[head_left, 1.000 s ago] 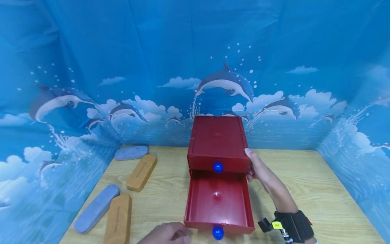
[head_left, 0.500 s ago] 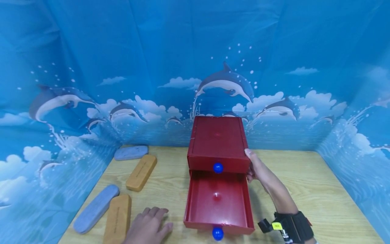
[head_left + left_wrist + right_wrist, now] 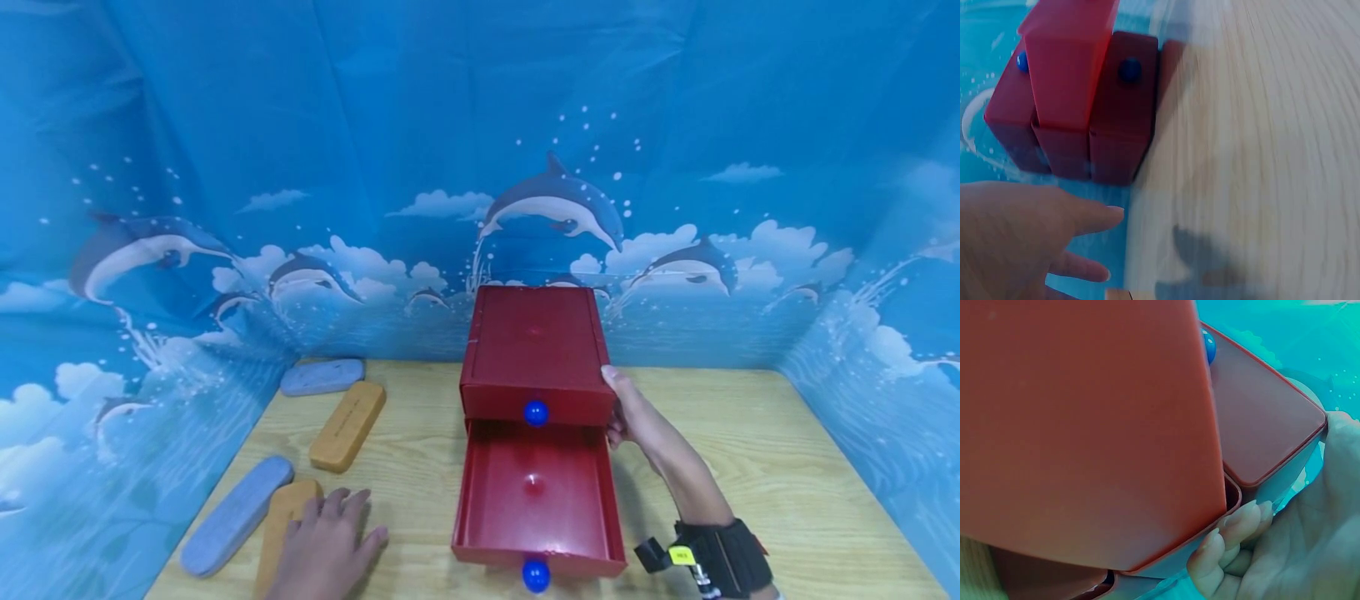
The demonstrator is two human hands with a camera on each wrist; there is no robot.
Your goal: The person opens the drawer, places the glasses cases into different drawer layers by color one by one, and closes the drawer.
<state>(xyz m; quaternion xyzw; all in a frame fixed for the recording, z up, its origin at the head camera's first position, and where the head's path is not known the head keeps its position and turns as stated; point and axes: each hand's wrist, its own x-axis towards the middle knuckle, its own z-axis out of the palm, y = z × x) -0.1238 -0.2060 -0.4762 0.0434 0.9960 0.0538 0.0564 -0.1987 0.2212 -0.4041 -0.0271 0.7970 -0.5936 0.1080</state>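
Observation:
A red drawer cabinet (image 3: 536, 342) with round blue knobs stands at the back centre, its middle drawer (image 3: 532, 500) pulled well out. Nothing lies in that drawer. My right hand (image 3: 628, 408) holds the cabinet's right side, thumb at the top edge and fingers bent against the wall below. Palm down, my left hand (image 3: 322, 542) is spread over an oblong orange case (image 3: 294, 498) at the front left, hiding much of it. In the left wrist view the thumb and fingers (image 3: 1088, 267) are extended and apart, holding nothing.
Beside the covered case lies a blue-grey oblong case (image 3: 236, 517). Farther back are another orange case (image 3: 348, 425) with small print and a second blue-grey case (image 3: 322, 377). A blue dolphin-print backdrop (image 3: 405, 150) encloses the wooden table (image 3: 750, 450).
My left hand has moved left from beside the pulled-out drawer to over the near orange case, its fingers spreading. My right hand and the cabinet have stayed put.

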